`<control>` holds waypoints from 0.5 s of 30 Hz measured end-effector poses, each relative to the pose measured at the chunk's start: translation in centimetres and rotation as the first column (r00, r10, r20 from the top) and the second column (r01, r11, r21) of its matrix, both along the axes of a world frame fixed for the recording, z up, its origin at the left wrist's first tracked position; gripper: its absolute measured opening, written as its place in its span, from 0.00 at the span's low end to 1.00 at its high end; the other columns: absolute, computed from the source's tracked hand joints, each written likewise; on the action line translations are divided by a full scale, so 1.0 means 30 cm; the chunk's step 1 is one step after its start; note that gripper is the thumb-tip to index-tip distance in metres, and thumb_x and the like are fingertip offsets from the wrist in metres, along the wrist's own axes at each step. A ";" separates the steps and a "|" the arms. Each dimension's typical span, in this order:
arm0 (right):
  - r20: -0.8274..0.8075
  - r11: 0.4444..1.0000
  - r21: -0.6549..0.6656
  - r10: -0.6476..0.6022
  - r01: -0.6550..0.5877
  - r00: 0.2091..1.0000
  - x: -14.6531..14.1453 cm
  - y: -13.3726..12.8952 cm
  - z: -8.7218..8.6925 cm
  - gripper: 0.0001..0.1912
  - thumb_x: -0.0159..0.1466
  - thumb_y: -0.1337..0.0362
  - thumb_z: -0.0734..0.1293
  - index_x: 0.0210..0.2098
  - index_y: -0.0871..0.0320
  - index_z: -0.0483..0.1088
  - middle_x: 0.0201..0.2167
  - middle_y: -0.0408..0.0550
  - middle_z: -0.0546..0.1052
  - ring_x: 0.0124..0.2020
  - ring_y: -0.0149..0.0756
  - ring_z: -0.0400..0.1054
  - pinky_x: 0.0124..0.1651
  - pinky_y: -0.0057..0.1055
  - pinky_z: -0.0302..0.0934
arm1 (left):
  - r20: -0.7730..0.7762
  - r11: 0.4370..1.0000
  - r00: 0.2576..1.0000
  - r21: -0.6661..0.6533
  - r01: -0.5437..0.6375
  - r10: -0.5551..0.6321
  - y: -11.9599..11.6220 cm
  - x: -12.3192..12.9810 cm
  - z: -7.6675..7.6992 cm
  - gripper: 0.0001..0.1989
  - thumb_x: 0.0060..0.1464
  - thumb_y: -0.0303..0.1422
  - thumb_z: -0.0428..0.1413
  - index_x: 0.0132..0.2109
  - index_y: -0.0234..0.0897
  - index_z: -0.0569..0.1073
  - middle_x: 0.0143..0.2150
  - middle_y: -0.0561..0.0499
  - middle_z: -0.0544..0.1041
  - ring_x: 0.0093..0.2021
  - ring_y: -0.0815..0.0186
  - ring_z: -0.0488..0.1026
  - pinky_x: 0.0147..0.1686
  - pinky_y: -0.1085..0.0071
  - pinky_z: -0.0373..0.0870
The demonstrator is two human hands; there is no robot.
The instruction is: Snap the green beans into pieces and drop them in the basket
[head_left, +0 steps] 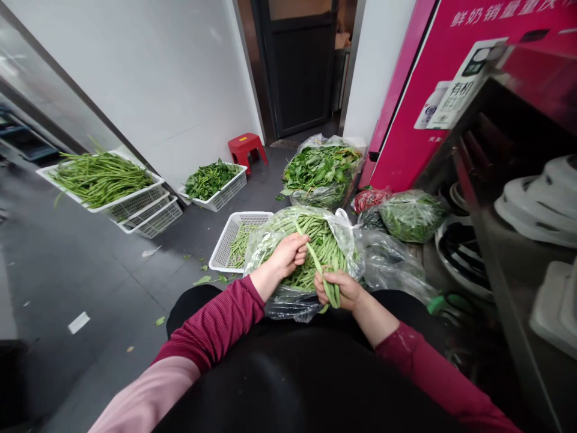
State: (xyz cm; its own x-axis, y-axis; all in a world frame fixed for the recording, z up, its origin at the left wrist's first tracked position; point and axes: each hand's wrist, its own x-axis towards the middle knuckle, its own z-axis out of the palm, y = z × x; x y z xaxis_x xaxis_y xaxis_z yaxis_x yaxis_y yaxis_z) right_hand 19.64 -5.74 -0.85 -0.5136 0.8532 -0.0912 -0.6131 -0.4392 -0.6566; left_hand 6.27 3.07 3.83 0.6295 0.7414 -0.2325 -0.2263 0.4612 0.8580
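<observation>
Grey floor (130, 288) beneath, hands (289, 255) (345, 290) grasp green beans (332, 292), the left perhaps pinching just 1

green beans (332, 293) | long, slim | bunched, slanting | over clear plastic bag (293, 305)

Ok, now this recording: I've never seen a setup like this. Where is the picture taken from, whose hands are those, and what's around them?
There's no machine here. One camera, worn on a person's head, looks forward and down, so you share the wearer's view. The left hand grips a long green bean; the right hand holds a small bunch of beans at that bean's lower end. Below them is an open clear plastic bag full of more beans. On the floor, to the left, a white basket holds shorter green pieces. Farther off are leafy greens and a red stool.
</observation>
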 end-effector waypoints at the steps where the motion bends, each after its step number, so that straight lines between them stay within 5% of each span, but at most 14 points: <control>1: -0.003 0.998 -0.046 -0.034 0.033 0.999 -0.002 -0.001 0.002 0.10 0.52 0.60 0.65 0.24 0.61 0.65 0.19 0.41 0.67 0.15 0.26 0.60 0.20 0.27 0.56 | -0.003 0.998 0.999 0.041 -0.039 0.039 0.000 0.000 0.005 0.13 0.45 0.38 0.56 0.29 0.35 0.60 0.16 0.62 0.53 0.12 0.81 0.45 0.12 0.83 0.40; 6: 0.020 0.982 -0.148 -0.116 0.118 0.993 -0.008 0.002 0.005 0.10 0.52 0.58 0.65 0.27 0.60 0.66 0.17 0.37 0.62 0.15 0.24 0.56 0.21 0.26 0.56 | -0.129 0.964 0.980 0.237 -0.119 0.152 -0.003 -0.017 0.039 0.14 0.45 0.40 0.56 0.31 0.35 0.61 0.15 0.62 0.56 0.12 0.80 0.49 0.12 0.82 0.44; 9: 0.055 0.963 -0.163 -0.207 0.213 0.977 -0.011 0.015 -0.005 0.10 0.52 0.60 0.66 0.24 0.60 0.65 0.16 0.37 0.61 0.15 0.24 0.56 0.21 0.25 0.56 | -0.266 0.863 0.909 0.477 -0.166 0.322 -0.037 -0.031 0.067 0.13 0.46 0.41 0.54 0.31 0.34 0.65 0.17 0.59 0.60 0.15 0.78 0.55 0.16 0.80 0.51; 11: 0.072 0.935 -0.194 -0.288 0.296 0.955 -0.010 0.029 -0.020 0.09 0.52 0.60 0.67 0.24 0.60 0.65 0.16 0.37 0.62 0.15 0.24 0.57 0.20 0.25 0.56 | -0.327 0.735 0.863 0.674 -0.073 0.385 -0.081 -0.040 0.087 0.12 0.45 0.40 0.55 0.31 0.34 0.68 0.22 0.54 0.67 0.22 0.75 0.62 0.22 0.77 0.59; 13: 0.092 0.897 -0.233 -0.365 0.377 0.926 -0.006 0.044 -0.039 0.09 0.52 0.60 0.67 0.24 0.59 0.65 0.16 0.37 0.64 0.15 0.24 0.58 0.20 0.24 0.57 | -0.370 0.650 0.872 0.755 0.083 0.319 -0.127 -0.046 0.102 0.12 0.45 0.39 0.55 0.31 0.34 0.71 0.28 0.50 0.72 0.28 0.71 0.66 0.28 0.75 0.62; 15: 0.103 0.856 -0.276 -0.425 0.437 0.899 -0.002 0.058 -0.054 0.08 0.52 0.61 0.68 0.24 0.58 0.65 0.15 0.37 0.65 0.15 0.25 0.59 0.20 0.23 0.58 | -0.385 0.705 0.893 0.700 0.119 0.232 -0.156 -0.046 0.106 0.12 0.46 0.40 0.55 0.30 0.33 0.70 0.26 0.50 0.71 0.26 0.72 0.65 0.26 0.75 0.62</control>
